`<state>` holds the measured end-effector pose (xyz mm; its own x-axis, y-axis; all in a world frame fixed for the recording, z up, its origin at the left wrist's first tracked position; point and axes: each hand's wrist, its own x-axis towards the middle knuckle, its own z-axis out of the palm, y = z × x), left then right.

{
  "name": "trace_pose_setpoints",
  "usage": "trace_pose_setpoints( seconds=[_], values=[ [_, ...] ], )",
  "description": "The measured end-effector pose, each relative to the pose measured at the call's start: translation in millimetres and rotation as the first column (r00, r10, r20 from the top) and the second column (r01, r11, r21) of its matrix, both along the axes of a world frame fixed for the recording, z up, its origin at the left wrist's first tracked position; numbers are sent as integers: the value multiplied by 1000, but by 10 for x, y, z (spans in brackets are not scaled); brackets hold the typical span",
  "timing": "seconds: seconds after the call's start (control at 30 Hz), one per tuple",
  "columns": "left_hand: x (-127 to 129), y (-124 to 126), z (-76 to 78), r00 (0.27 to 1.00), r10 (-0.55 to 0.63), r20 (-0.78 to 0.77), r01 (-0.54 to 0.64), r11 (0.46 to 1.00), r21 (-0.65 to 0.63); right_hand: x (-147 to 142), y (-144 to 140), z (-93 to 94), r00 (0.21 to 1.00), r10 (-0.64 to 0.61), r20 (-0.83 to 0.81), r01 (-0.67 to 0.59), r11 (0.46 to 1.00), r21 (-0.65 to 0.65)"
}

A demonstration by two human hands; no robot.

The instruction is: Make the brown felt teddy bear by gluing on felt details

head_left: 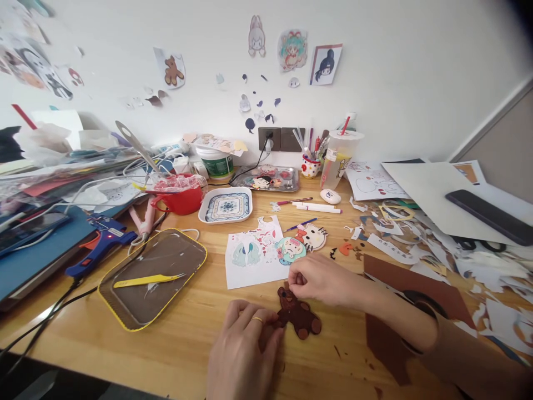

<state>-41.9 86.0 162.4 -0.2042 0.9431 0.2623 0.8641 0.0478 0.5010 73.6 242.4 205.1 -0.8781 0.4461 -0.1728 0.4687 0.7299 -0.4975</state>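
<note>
A small brown paper teddy bear [300, 318] lies flat on the wooden desk [175, 344] near its front edge. My left hand [244, 349], with a ring on one finger, presses on the bear's left side with its fingertips. From the right, my right hand [318, 280] pinches at the top of the bear's head with thumb and forefinger. Just behind the bear lies a white sheet with cartoon cut-outs [254, 253] and two round character cut-outs [300, 243].
A yellow-rimmed tray [125, 319] holding yellow tweezers [145, 280] sits left. A blue glue gun [99, 246] and cables lie further left. Brown paper [410, 289] and paper scraps [478, 266] cover the right. A square dish [227, 206], red cup [179, 197] and pens [317, 208] stand behind.
</note>
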Motion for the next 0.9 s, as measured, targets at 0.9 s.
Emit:
trace_pose_setpoints(
  seconds=[0.9],
  values=[
    [-9, -8, 58, 1000, 3, 2, -3, 1000, -27, 212, 32, -56, 989, -5, -147, 4, 1000, -7]
  ],
)
